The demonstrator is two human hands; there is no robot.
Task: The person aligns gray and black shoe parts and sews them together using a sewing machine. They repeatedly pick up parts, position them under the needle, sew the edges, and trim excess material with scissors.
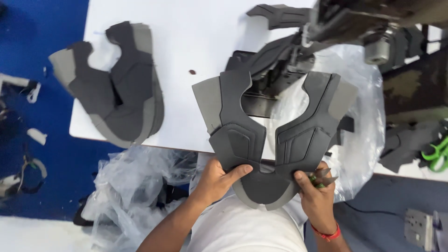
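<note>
While the white desk carried a stack of grey cut pieces at nine o'clock, the dark shoe upper hung at centre, looking light and floppy, best pinched along its lower edge. Left hand clamped it at seven o'clock; right hand, also closed around small snips, gripped at five o'clock.
</note>
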